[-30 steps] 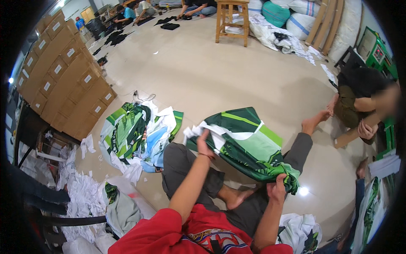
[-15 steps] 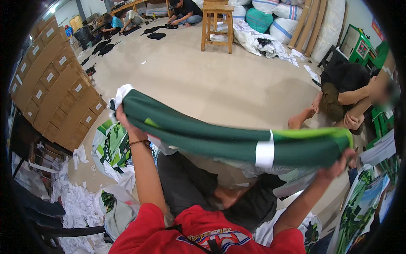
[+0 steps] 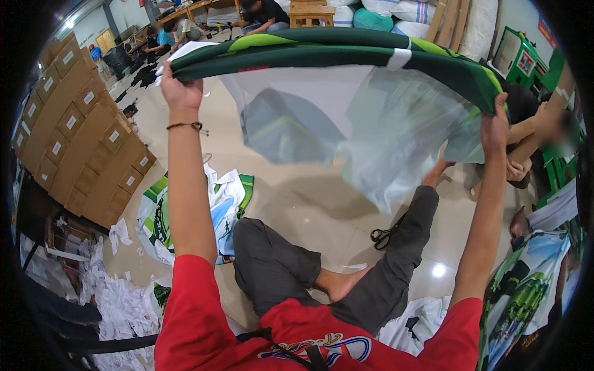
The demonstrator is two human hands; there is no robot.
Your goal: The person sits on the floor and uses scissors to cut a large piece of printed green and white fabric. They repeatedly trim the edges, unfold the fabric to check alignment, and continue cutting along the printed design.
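Left hand [image 3: 184,94] and right hand [image 3: 494,127] wide apart, each clamped on one end of a green-and-white cloth [image 3: 371,93], its lower edge hanging above the floor [image 3: 288,232], black scissors [image 3: 389,232] there beside the right leg [image 3: 402,266]

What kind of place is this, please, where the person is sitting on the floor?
It looks like a small garment workshop, perhaps for sewing or finishing: a printed green cloth is held up, black-handled scissors lie on the floor, and cardboard boxes stand stacked at the left.
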